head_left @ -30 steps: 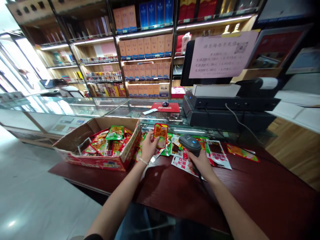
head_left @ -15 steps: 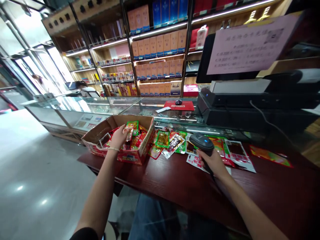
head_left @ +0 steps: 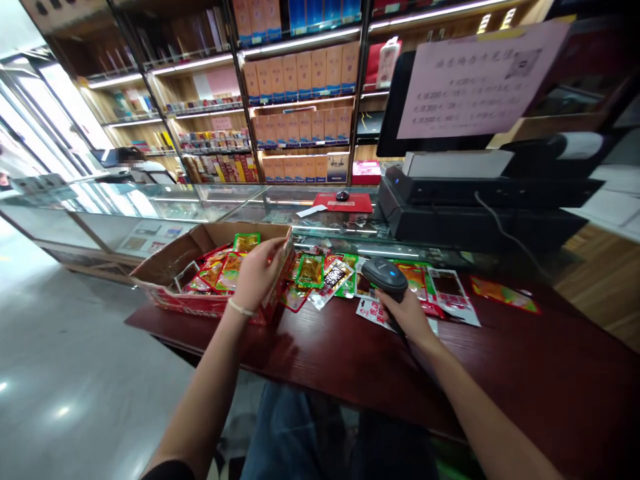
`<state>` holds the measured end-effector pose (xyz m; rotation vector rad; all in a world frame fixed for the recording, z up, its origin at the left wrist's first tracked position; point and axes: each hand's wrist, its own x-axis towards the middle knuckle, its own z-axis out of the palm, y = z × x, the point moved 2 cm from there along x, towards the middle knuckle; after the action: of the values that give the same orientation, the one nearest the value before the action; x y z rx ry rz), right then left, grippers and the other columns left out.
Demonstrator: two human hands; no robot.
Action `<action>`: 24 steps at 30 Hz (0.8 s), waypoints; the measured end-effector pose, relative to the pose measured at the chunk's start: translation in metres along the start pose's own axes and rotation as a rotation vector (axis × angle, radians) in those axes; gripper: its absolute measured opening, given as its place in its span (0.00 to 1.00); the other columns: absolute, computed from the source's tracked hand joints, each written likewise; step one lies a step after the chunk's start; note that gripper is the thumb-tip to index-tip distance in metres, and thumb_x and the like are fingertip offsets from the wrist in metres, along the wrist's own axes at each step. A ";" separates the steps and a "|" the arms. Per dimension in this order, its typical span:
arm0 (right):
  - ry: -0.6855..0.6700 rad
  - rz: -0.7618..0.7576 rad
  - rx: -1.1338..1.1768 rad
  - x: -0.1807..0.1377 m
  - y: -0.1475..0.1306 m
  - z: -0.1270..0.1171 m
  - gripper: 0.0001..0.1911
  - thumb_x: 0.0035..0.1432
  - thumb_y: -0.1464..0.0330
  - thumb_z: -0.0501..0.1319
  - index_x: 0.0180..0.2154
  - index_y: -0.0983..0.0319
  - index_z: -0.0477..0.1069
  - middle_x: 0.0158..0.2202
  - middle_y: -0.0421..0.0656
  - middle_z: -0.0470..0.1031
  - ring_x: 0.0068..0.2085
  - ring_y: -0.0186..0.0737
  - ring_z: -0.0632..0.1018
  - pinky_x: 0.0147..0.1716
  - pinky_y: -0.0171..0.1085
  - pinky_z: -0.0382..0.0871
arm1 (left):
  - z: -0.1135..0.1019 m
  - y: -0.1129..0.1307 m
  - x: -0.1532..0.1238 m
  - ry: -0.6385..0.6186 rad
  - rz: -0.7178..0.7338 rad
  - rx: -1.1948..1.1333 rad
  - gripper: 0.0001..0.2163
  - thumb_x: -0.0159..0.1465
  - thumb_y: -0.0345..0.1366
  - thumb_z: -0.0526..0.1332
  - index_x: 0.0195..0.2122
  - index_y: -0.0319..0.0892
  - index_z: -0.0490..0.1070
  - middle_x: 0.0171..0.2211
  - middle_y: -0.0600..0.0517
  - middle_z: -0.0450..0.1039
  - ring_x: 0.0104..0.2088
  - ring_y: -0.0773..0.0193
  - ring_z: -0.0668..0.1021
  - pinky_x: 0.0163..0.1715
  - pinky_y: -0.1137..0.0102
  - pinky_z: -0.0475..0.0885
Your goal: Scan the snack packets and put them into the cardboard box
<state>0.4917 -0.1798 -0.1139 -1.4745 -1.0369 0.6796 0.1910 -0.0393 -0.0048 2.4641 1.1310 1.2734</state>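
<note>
My right hand is wrapped round the handle of a black barcode scanner, which has a small blue light on top. Beneath the scanner lies a white snack packet with red lettering. At the right wall of an open cardboard box is my left hand, its fingers curled together. Whatever they hold is hidden behind the hand. Red and green snack packets fill the box. Right of it, more packets lie on the table, among them a green-edged one and a silver one.
A dark red wooden table carries the box and packets. Behind it runs a glass counter with a mouse on a red mat. A register monitor bearing a pink paper sign stands at the right. A person is farther back.
My left hand has moved right, from over the packets inside the box to its right wall. My right hand still grips the scanner. The camera view has shifted.
</note>
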 end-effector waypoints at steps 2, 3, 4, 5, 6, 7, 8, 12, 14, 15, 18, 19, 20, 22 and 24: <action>-0.002 0.005 0.017 0.001 0.002 -0.001 0.22 0.52 0.49 0.66 0.28 0.60 0.65 0.15 0.36 0.67 0.15 0.33 0.67 0.16 0.33 0.63 | 0.039 0.013 0.003 -0.080 0.032 -0.089 0.14 0.68 0.37 0.54 0.51 0.45 0.74 0.47 0.48 0.78 0.47 0.58 0.78 0.52 0.64 0.71; -0.001 0.014 0.029 0.001 0.003 -0.001 0.22 0.52 0.48 0.66 0.28 0.60 0.66 0.15 0.36 0.67 0.15 0.33 0.67 0.16 0.33 0.63 | 0.062 0.014 0.004 -0.131 0.036 -0.110 0.14 0.68 0.36 0.55 0.51 0.44 0.74 0.47 0.48 0.78 0.48 0.57 0.78 0.52 0.64 0.70; 0.001 0.024 0.041 0.001 0.004 -0.001 0.22 0.51 0.48 0.67 0.29 0.60 0.66 0.16 0.35 0.67 0.15 0.33 0.68 0.16 0.33 0.63 | 0.084 0.012 0.004 -0.165 0.014 -0.102 0.14 0.67 0.35 0.55 0.52 0.44 0.74 0.48 0.47 0.77 0.49 0.56 0.77 0.53 0.63 0.70; 0.004 0.032 0.053 0.002 0.004 -0.002 0.23 0.51 0.48 0.67 0.29 0.60 0.66 0.16 0.35 0.67 0.15 0.33 0.68 0.15 0.33 0.63 | 0.106 0.008 0.004 -0.188 -0.029 -0.058 0.15 0.67 0.34 0.55 0.52 0.42 0.74 0.49 0.45 0.76 0.50 0.55 0.76 0.54 0.62 0.69; 0.007 0.037 0.064 0.002 0.005 -0.002 0.23 0.51 0.48 0.67 0.30 0.60 0.66 0.17 0.35 0.67 0.15 0.33 0.68 0.15 0.33 0.63 | 0.127 0.002 0.002 -0.232 -0.084 0.017 0.15 0.66 0.34 0.56 0.52 0.40 0.73 0.49 0.42 0.75 0.50 0.53 0.76 0.55 0.61 0.68; 0.008 0.043 0.074 0.002 0.006 -0.003 0.23 0.50 0.48 0.67 0.29 0.60 0.66 0.17 0.35 0.68 0.15 0.32 0.67 0.15 0.33 0.63 | 0.145 -0.005 -0.001 -0.290 -0.138 0.109 0.16 0.66 0.36 0.57 0.53 0.38 0.73 0.50 0.39 0.74 0.51 0.50 0.75 0.55 0.59 0.67; 0.013 0.044 0.083 0.002 0.007 -0.003 0.23 0.51 0.48 0.67 0.29 0.60 0.66 0.16 0.35 0.67 0.15 0.32 0.67 0.15 0.33 0.62 | 0.160 -0.011 -0.004 -0.320 -0.179 0.200 0.19 0.64 0.40 0.60 0.54 0.37 0.72 0.52 0.37 0.72 0.54 0.47 0.73 0.55 0.56 0.66; 0.001 0.070 0.113 0.004 0.015 -0.004 0.23 0.51 0.47 0.67 0.29 0.59 0.66 0.15 0.35 0.66 0.15 0.32 0.66 0.15 0.32 0.61 | 0.186 -0.027 -0.019 -0.363 -0.212 0.370 0.31 0.62 0.54 0.59 0.60 0.38 0.66 0.62 0.35 0.62 0.61 0.41 0.64 0.58 0.51 0.61; 0.001 0.078 0.109 0.003 0.015 -0.005 0.23 0.51 0.48 0.67 0.30 0.60 0.66 0.15 0.35 0.66 0.15 0.32 0.66 0.15 0.32 0.61 | 0.186 -0.032 -0.024 -0.427 -0.198 0.361 0.36 0.61 0.58 0.58 0.63 0.37 0.63 0.65 0.34 0.58 0.63 0.39 0.61 0.61 0.50 0.56; 0.005 0.080 0.102 0.003 0.015 -0.005 0.23 0.51 0.48 0.67 0.30 0.60 0.66 0.15 0.35 0.66 0.15 0.32 0.66 0.15 0.32 0.61 | 0.184 -0.034 -0.026 -0.473 -0.189 0.342 0.39 0.60 0.59 0.58 0.64 0.36 0.61 0.66 0.32 0.55 0.65 0.38 0.59 0.62 0.49 0.54; 0.003 0.075 0.083 0.001 0.009 -0.006 0.22 0.52 0.49 0.67 0.30 0.60 0.67 0.15 0.35 0.66 0.15 0.32 0.66 0.15 0.32 0.61 | 0.181 -0.039 -0.028 -0.650 -0.145 0.220 0.44 0.56 0.57 0.64 0.67 0.34 0.55 0.69 0.31 0.48 0.68 0.35 0.52 0.64 0.47 0.51; -0.003 0.074 0.083 0.001 0.007 -0.006 0.22 0.52 0.49 0.67 0.30 0.61 0.67 0.15 0.36 0.67 0.15 0.32 0.66 0.16 0.32 0.62 | 0.180 -0.039 -0.028 -0.700 -0.121 0.158 0.44 0.55 0.54 0.66 0.67 0.36 0.54 0.69 0.32 0.48 0.69 0.36 0.52 0.64 0.48 0.52; -0.009 0.075 0.086 0.001 0.006 -0.007 0.22 0.52 0.49 0.67 0.31 0.61 0.68 0.16 0.36 0.67 0.15 0.31 0.67 0.16 0.32 0.62 | 0.180 -0.039 -0.028 -0.727 -0.093 0.095 0.43 0.54 0.50 0.67 0.67 0.37 0.54 0.69 0.34 0.50 0.69 0.38 0.53 0.64 0.50 0.53; -0.003 0.081 0.097 0.001 0.005 -0.007 0.22 0.51 0.49 0.67 0.31 0.61 0.67 0.16 0.35 0.67 0.15 0.31 0.67 0.15 0.32 0.62 | 0.181 -0.036 -0.027 -0.699 -0.030 -0.007 0.38 0.56 0.42 0.66 0.67 0.39 0.56 0.67 0.37 0.55 0.68 0.43 0.58 0.64 0.52 0.55; 0.011 0.087 0.108 0.002 0.007 -0.008 0.23 0.51 0.49 0.68 0.30 0.61 0.67 0.15 0.35 0.67 0.14 0.31 0.67 0.14 0.32 0.62 | 0.182 -0.031 -0.026 -0.609 0.031 -0.059 0.32 0.59 0.36 0.62 0.65 0.38 0.59 0.65 0.38 0.61 0.65 0.47 0.64 0.64 0.55 0.58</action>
<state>0.5006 -0.1813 -0.1186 -1.4343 -0.9181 0.7770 0.3013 0.0007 -0.1501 2.5525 0.8731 0.4768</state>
